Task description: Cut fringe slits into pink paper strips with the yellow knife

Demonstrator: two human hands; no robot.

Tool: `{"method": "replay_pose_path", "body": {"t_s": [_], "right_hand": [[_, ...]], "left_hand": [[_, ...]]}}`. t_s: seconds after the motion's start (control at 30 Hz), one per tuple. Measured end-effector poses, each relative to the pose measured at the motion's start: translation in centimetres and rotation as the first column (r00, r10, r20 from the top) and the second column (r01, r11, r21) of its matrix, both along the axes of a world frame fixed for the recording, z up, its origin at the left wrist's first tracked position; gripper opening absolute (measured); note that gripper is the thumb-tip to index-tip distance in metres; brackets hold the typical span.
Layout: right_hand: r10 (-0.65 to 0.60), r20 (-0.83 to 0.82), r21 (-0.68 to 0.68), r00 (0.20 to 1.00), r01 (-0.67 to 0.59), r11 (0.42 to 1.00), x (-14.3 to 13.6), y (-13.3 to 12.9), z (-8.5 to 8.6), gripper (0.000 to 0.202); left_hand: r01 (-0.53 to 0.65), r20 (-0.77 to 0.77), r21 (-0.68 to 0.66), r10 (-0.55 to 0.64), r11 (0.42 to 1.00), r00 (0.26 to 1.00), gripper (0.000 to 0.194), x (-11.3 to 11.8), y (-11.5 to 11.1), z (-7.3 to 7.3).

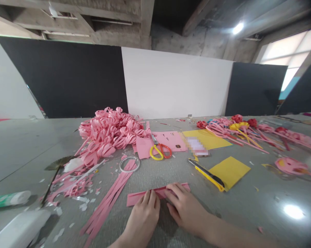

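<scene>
Centrally, I have my left hand (145, 212) and right hand (187, 208) in a narrow grip, holding a folded pink paper strip (133, 199) against the gray surface (250, 213), apparently to steady its crease. Scissors (159, 152) lie beyond, handles towards me.

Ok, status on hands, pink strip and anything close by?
Both hands, left and right, on folded pink paper strip. Tape roll and loose pink strips lie just left. Nothing overlaps the folded strip except the hands.

Phone screen (196, 146) blurred, green tube (7, 200) cut off
</scene>
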State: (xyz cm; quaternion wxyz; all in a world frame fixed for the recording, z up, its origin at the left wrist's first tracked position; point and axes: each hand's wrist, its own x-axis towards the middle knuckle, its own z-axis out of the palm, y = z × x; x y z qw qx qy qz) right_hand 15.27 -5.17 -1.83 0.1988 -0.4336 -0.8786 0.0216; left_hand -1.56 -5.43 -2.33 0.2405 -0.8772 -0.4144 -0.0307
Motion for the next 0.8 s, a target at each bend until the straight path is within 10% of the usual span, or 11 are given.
{"method": "replay_pose_path", "body": {"t_s": [0.6,0.8], "right_hand": [[-0.359,0.130,0.143,0.924,0.340,0.929,-0.1,-0.5,-0.8,0.030],[-0.358,0.131,0.184,0.925,0.332,0.925,2.3,1.9,2.3,0.018]], "left_hand": [[-0.354,-0.021,-0.027,0.353,0.935,0.935,0.028,-0.4,-0.2,1.1],[-0.330,-0.018,-0.005,0.330,0.944,0.944,0.029,-0.3,-0.2,1.4]]}}
